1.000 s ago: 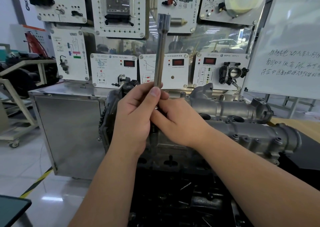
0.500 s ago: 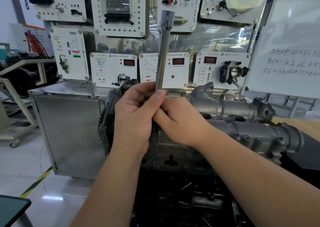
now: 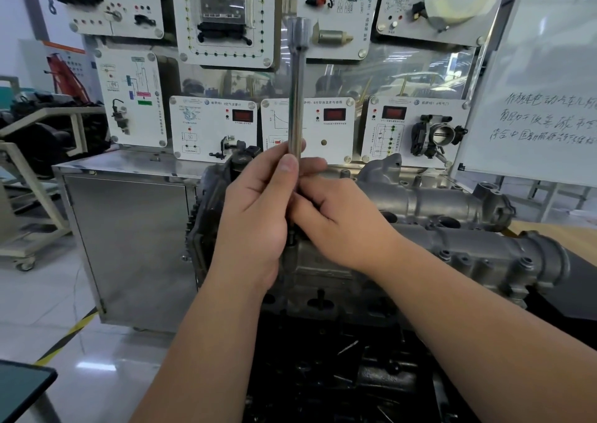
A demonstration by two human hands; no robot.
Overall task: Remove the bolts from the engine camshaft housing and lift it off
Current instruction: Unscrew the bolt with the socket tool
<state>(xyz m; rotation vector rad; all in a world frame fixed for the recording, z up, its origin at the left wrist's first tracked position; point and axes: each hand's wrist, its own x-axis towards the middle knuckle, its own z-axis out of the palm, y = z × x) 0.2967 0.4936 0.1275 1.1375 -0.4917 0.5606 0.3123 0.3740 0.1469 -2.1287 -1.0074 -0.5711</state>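
Behind, white panels; both hands, left hand (image 3: 258,216) and right hand (image 3: 336,222), grip smooth steel extension bar (image 3: 296,99) over cast housing (image 3: 468,254).

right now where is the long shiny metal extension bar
In the head view, centre frame: the long shiny metal extension bar stands upright, held by both hands above the grey camshaft housing's left end.

extension bar (image 3: 296,99) above camshaft housing (image 3: 452,225), display boards (image 3: 310,125) behind

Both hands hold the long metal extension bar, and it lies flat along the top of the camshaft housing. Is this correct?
Not quite. In the head view the extension bar stands upright above the camshaft housing, not flat along it. The left hand and right hand do hold its lower end.
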